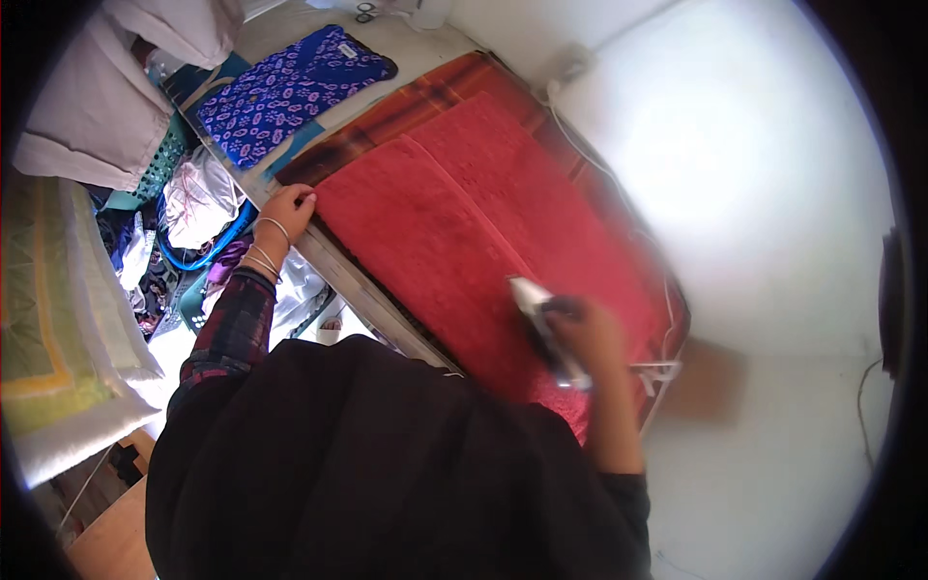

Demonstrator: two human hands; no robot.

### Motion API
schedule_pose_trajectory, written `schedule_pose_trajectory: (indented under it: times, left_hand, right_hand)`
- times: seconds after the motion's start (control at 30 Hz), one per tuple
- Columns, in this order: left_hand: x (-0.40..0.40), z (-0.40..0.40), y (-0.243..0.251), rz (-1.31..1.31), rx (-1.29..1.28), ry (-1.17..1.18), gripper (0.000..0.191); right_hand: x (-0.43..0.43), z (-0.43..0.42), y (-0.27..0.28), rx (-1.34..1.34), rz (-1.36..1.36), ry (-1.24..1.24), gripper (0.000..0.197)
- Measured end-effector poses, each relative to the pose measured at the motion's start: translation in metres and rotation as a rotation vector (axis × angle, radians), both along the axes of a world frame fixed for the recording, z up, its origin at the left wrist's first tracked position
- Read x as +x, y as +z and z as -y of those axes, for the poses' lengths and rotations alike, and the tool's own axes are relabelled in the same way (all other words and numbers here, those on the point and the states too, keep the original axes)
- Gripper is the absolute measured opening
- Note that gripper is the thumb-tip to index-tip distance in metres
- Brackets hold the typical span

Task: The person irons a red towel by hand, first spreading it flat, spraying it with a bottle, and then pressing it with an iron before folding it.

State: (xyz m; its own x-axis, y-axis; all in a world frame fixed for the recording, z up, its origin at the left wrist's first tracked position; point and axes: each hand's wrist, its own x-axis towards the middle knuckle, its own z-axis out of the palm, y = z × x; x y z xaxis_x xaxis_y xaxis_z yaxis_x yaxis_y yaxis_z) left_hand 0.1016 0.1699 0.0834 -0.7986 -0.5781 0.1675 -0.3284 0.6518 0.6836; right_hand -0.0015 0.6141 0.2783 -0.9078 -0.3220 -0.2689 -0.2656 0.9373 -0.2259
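A red towel (449, 225) lies spread over an orange and brown plaid cloth (464, 76) on the table. At the towel's far left corner, my left hand (290, 206) grips its edge between thumb and fingers. My right hand (591, 333) is closed around the dark handle of a clothes iron (536, 304), which rests on or just over the towel's near part. Both the iron and this hand are blurred. A raised band or fold line runs lengthwise along the towel. Its near end is hidden behind my black garment (377, 464).
A folded blue patterned garment (297, 90) lies on the table's left end, with scissors (366, 11) farther back. Baskets and heaped clothes (203, 199) stand below the left edge. A white cord (594, 163) runs along the wall side. Pale cloth (94, 109) hangs at left.
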Motion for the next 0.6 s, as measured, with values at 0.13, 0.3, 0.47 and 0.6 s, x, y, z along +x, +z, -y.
schedule_pose_trajectory:
  times: [0.13, 0.3, 0.47, 0.6]
  left_hand:
    - [-0.001, 0.019, 0.000, 0.031, 0.157, -0.043, 0.022]
    - [0.004, 0.057, 0.008, -0.117, 0.337, 0.003, 0.022]
    - [0.036, 0.101, 0.016, -0.251, 0.397, 0.104, 0.019]
    - [0.059, 0.120, 0.012, -0.318, 0.356, 0.195, 0.019]
  right_hand:
    - [0.043, 0.134, -0.051, 0.073, -0.063, 0.239, 0.043]
    - [0.028, 0.254, -0.069, 0.026, -0.172, 0.317, 0.043]
    - [0.018, 0.322, -0.072, -0.014, -0.270, 0.430, 0.036]
    - [0.007, 0.347, -0.074, 0.026, -0.214, 0.382, 0.038]
